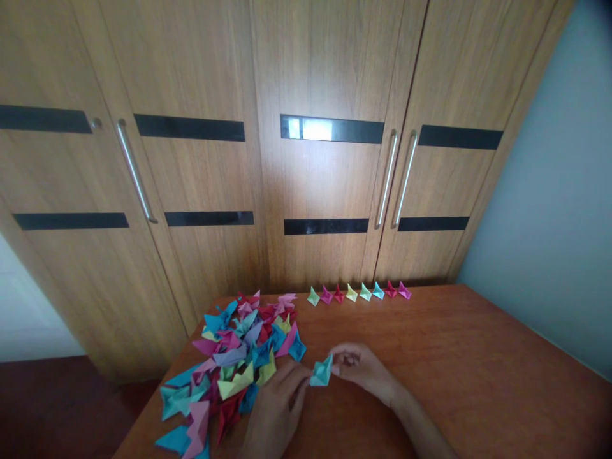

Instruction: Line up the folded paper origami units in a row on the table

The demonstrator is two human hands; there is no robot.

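Between my two hands is a pale turquoise folded paper boat [322,371], just above the table's front middle. My left hand [282,398] pinches its left tip, with the thumb and fingers pressed together. At its upper right corner, my right hand [361,370] closes thumb and finger on the paper, the other fingers curled in. A heap of folded paper pieces [234,386] in several colours lies just left of my left hand, which partly covers its edge. Farther back, a row of small opened paper boats [351,292] stands along the table's far edge.
The brown wooden table [459,376] stretches away to the right. Right behind it stands a wooden wardrobe [320,182] with black strips and metal handles [386,178]. A pale blue wall [549,210] borders the table's right side.
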